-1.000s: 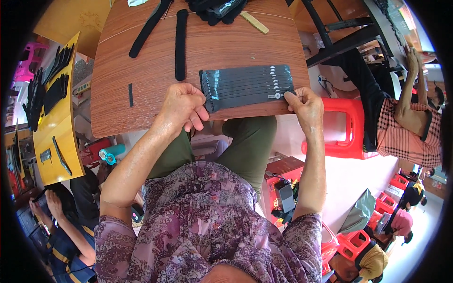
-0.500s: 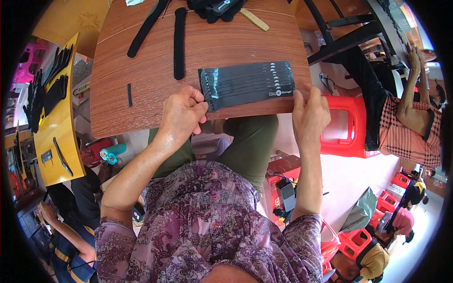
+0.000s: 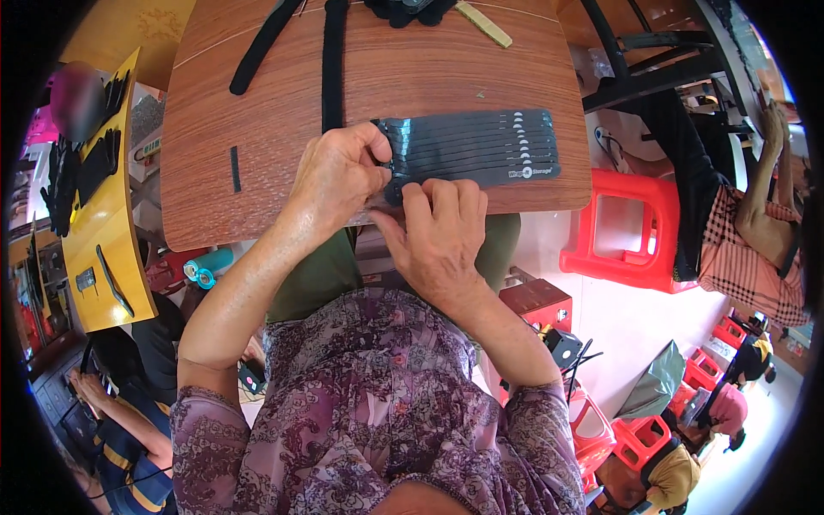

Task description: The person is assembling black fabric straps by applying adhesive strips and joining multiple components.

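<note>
A flat row of dark grey overlapping straps [image 3: 481, 148] with white printed marks lies near the front edge of the table. At its left end my left hand [image 3: 339, 172] is closed in a pinch, thumb and fingertips on the bunched strap ends. My right hand [image 3: 442, 240] lies at the table's front edge, fingers side by side against the near side of the straps. Its thumb stands apart, pointing toward my left hand, and nothing shows in its grasp. What lies under both hands' fingertips is hidden.
On the brown wooden table [image 3: 257, 129] are two long black straps [image 3: 333, 69] [image 3: 266, 47], a short dark strip [image 3: 236, 169] and a yellowish bar [image 3: 485, 23]. A red stool [image 3: 622, 232] stands at the right. People sit on both sides; a yellow table [image 3: 103, 283] is at left.
My right hand has left the right end of the strap row and moved left, close to my left hand. My left hand keeps its pinch at the left end.
</note>
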Demonstrator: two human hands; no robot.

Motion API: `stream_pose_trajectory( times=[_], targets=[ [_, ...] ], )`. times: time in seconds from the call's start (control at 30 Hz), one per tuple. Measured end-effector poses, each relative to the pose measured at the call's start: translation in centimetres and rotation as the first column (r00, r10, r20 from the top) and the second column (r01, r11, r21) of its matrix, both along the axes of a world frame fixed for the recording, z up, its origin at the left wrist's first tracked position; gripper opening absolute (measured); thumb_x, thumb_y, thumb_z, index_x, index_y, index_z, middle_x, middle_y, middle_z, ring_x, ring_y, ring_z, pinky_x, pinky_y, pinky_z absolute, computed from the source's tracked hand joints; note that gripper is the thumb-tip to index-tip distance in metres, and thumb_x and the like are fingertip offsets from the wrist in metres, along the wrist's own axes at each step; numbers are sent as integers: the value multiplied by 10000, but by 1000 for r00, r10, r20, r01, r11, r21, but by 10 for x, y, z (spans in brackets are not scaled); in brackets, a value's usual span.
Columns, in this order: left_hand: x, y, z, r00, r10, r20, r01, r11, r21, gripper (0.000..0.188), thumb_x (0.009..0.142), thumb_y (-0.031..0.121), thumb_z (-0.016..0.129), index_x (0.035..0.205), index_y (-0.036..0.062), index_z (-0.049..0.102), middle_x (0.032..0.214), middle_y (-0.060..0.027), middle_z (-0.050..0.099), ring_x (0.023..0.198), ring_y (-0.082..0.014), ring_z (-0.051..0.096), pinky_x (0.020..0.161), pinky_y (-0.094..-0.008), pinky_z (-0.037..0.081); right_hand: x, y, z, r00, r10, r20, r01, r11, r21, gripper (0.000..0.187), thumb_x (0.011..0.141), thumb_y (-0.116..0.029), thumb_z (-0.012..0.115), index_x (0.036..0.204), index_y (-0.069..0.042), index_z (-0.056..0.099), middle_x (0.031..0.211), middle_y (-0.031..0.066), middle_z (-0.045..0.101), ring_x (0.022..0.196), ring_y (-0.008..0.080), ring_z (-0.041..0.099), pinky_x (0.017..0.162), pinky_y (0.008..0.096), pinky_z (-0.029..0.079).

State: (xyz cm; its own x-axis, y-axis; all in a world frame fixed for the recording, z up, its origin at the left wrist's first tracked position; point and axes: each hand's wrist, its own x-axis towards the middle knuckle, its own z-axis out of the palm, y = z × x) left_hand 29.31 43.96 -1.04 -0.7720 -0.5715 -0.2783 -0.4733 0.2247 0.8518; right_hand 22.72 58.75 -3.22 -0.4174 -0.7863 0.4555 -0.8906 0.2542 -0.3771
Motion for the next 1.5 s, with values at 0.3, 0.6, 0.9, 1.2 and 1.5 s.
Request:
stream_pose_trajectory(
  times=[0.3, 0.6, 0.9, 1.2, 1.5],
  targets=[
    [-5, -6, 2, 997, -28, 71, 24, 998, 52, 98, 682, 5, 663, 752, 2, 595, 576, -107, 603, 573, -188, 613, 529, -336, 436, -5, -8, -23, 978, 62, -199, -101, 977, -187, 191, 712, -87, 685, 833, 0, 567, 765, 99, 481, 686, 251, 454, 587, 369, 344],
    [-7, -3, 6, 995, -64, 75, 73, 991, -115, 103, 666, 22, 661, 729, 14, 581, 614, -154, 611, 620, -319, 625, 567, -408, 448, -12, -16, -23, 995, 67, 81, -33, 931, -363, 226, 624, 104, 682, 782, -20, 580, 704, 75, 551, 628, 253, 513, 539, 335, 403],
    [-6, -8, 7, 988, -108, 107, 117, 990, -83, 124, 685, 35, 661, 773, 14, 575, 642, -151, 618, 650, -322, 627, 580, -413, 455, -14, -13, -8, 989, 61, 136, -45, 992, -120, 155, 671, -7, 655, 776, -23, 542, 695, 90, 486, 616, 268, 472, 558, 375, 393],
    [-5, -7, 3, 986, -157, 47, 162, 981, -111, 143, 717, -1, 654, 808, 19, 546, 550, -58, 578, 447, -130, 551, 439, -295, 390, -10, -18, -11, 988, 28, 151, -12, 994, -108, 152, 683, -13, 644, 734, -39, 503, 650, 102, 491, 589, 263, 495, 480, 368, 391],
    [-5, -4, 1, 986, -161, 45, 167, 966, -199, 149, 713, 21, 666, 808, 26, 551, 554, -73, 574, 470, -167, 562, 464, -319, 403, -8, -17, -17, 982, -22, 185, 50, 988, -145, 159, 677, 7, 643, 731, -43, 501, 625, 92, 490, 566, 265, 502, 480, 379, 399]
  ],
)
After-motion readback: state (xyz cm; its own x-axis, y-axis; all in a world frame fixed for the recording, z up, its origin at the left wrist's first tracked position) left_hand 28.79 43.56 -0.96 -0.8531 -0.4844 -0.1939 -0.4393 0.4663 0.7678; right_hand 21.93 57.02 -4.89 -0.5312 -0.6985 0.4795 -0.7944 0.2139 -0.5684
